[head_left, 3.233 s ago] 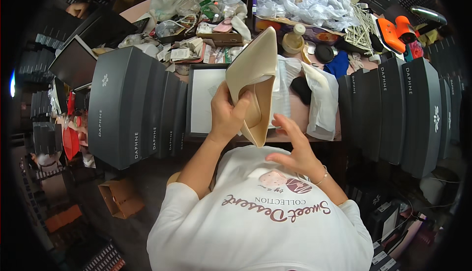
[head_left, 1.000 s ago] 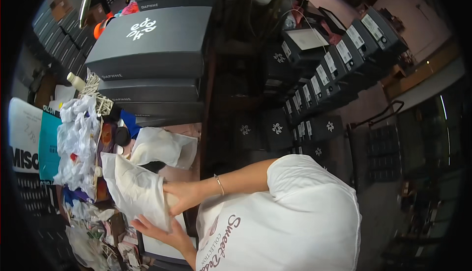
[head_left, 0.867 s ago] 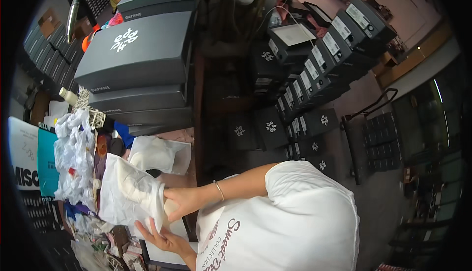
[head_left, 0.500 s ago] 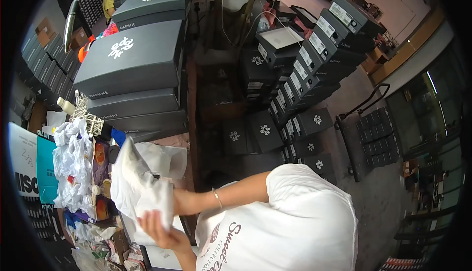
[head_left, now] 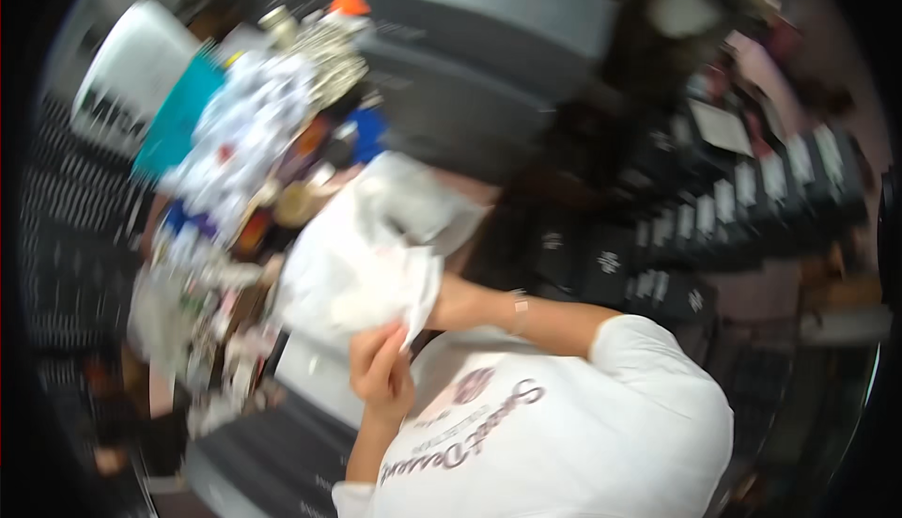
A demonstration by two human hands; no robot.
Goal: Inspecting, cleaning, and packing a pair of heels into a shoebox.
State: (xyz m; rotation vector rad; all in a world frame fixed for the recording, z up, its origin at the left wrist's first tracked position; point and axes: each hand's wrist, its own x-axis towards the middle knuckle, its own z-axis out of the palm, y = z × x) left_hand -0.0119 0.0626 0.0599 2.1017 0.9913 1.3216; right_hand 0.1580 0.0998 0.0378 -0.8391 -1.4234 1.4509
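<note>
The view is blurred by motion. Both my hands hold a white cloth bag (head_left: 362, 274) in front of my chest. My left hand (head_left: 381, 372) pinches the bag's lower edge with closed fingers. Coming in from the right, my right hand (head_left: 453, 300), with a bracelet at the wrist, grips the bag's side and is partly hidden behind the cloth. What is inside the bag cannot be seen. A second white cloth bag (head_left: 427, 206) lies just beyond on the table.
Large dark grey boxes (head_left: 489, 20) are stacked beyond the bags. More small dark boxes (head_left: 752, 189) stand in rows at the right. A cluttered table (head_left: 240, 142) with white wrappers and small items runs along the left. An open white box (head_left: 310, 377) lies under my hands.
Three seconds ago my hands held a beige high-heeled shoe; since one second ago they hold the white cloth bag. The view has swung round, and my left hand has shifted along the bag's edge.
</note>
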